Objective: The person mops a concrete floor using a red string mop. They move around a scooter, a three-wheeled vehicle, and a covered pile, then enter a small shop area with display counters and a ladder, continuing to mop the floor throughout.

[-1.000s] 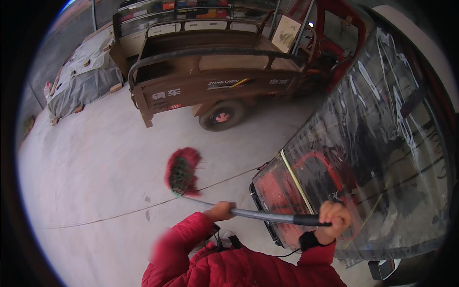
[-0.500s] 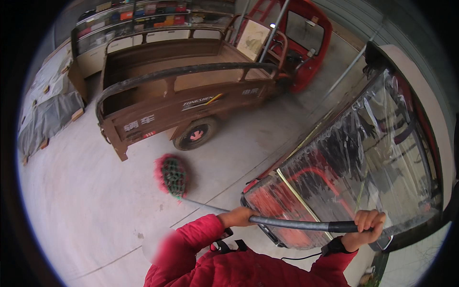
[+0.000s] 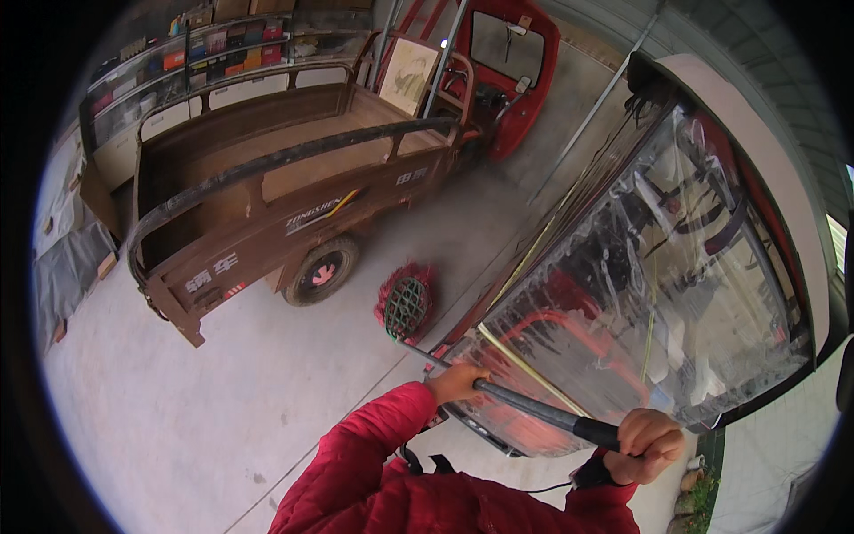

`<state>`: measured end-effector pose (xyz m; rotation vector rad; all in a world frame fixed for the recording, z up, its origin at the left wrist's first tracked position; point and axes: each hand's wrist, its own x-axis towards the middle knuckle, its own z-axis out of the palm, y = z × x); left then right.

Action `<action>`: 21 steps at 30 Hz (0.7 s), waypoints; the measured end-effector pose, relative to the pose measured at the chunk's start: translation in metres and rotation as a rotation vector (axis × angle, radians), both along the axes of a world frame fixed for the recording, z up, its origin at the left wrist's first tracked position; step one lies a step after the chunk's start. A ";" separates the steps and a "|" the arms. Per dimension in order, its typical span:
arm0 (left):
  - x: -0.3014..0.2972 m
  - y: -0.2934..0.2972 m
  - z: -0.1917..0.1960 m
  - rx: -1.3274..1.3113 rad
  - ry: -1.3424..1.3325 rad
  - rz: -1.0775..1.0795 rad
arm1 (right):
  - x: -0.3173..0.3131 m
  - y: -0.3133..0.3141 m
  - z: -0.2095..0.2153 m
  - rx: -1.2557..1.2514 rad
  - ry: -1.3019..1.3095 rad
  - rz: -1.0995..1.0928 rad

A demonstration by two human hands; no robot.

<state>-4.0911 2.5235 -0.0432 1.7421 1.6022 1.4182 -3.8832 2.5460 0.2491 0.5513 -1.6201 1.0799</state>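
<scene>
A long-handled broom (image 3: 529,408) slants across in front of me, its dark grip end at the right. At its far end, a head with pink bristles under a green lattice (image 3: 408,303) rests on or just over the concrete floor; which of the two I cannot tell. My left hand (image 3: 458,383) is wrapped round the middle of the handle. Around the dark grip at the upper end, my right hand (image 3: 652,438) is closed. Both arms are in red padded sleeves, and a dark band circles my right wrist.
A brown cargo tricycle (image 3: 267,218) with a red cab stands ahead on the left. Close on my right is a red vehicle with a clear plastic cover (image 3: 578,311). Shelves with coloured boxes (image 3: 236,49) line the back. A grey sheet (image 3: 76,262) drapes something at far left.
The broom head has swept to the right over the floor, away from the tricycle's wheel. My view has turned right, and both hands still grip the handle.
</scene>
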 end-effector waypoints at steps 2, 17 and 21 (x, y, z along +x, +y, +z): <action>-0.005 0.013 -0.007 0.001 -0.023 0.038 | -0.011 0.008 -0.004 -0.036 -0.023 0.127; -0.167 0.061 -0.061 0.005 0.066 0.154 | -0.159 -0.007 -0.059 0.207 -0.471 -0.015; -0.230 0.085 -0.113 -0.020 0.011 0.280 | -0.224 0.003 -0.102 0.164 -0.552 -0.178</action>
